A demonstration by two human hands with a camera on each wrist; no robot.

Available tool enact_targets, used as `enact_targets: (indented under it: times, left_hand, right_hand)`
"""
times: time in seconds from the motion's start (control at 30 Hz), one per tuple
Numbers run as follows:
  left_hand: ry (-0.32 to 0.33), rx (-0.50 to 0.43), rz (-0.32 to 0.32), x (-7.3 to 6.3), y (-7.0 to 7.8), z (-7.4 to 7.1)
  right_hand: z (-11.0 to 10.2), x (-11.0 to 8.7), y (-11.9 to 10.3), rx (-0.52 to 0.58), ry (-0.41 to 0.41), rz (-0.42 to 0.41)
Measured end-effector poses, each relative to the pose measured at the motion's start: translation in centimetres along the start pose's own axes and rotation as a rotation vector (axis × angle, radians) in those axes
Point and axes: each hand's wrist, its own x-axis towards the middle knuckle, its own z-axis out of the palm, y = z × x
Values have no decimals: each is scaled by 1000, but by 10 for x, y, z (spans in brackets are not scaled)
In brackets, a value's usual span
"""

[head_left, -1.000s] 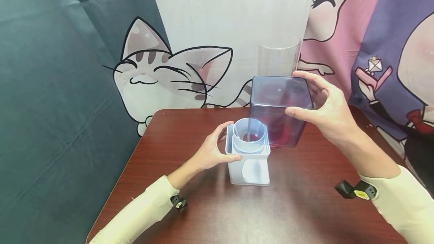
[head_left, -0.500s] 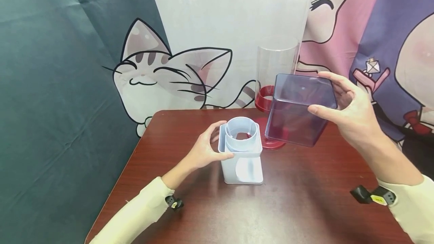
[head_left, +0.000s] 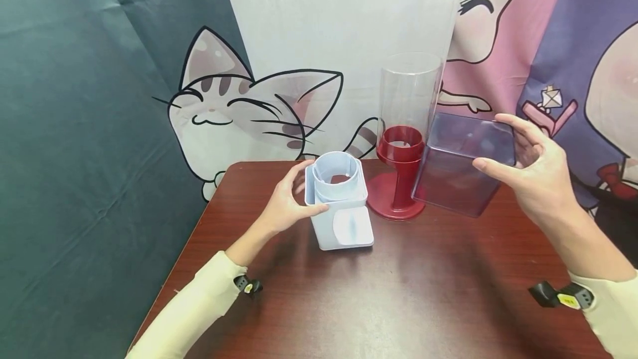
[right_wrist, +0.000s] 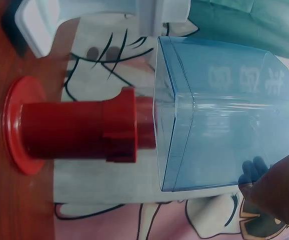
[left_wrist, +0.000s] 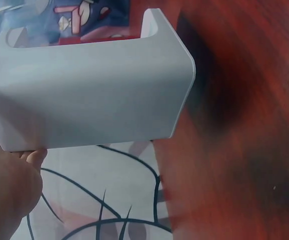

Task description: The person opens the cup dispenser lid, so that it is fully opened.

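Observation:
My left hand grips the upper left side of a pale blue-white dispenser base, thumb in front and fingers behind. The base has a round collar inside a square rim, and it hangs slightly tilted over the table; the left wrist view shows its smooth side. At the right, my right hand holds a see-through bluish square container in the air, thumb on the near side and fingers on the far side. Its flat closed end faces up, and its rim points down toward the table.
A red round-footed stand with a tall clear cylinder on it stands near the back of the brown wooden table, between the two held pieces. Printed cartoon cloths hang behind the table.
Both hands have moved apart. The dispenser base has shifted left and lifted a little with the left hand, while the container has gone right, uncovering the red stand.

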Motion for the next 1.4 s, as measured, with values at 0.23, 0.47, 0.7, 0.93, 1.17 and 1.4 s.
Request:
enact_targets:
  times: [0.23,0.47,0.7,0.93,1.17,1.4]
  left_hand:
    - [43,-10,-13,12,-5,-11]
    - [96,0,-50,23,-14,-18]
    - [128,3,-57,34,-22,-20]
    - [156,35,-89,43,-30,-20]
    - [183,61,-125,51,-38,-18]
    - [204,25,-138,58,-38,-13]
  right_hand:
    - [-11,-6,17,98,45,-3]
    - [-24,-10,34,84,91,35]
    - [-36,-12,53,-50,143,95]
    - [-40,-10,77,46,203,87]
    - [-43,-7,98,-47,300,129]
    - [-48,-5,117,-216,354,208]
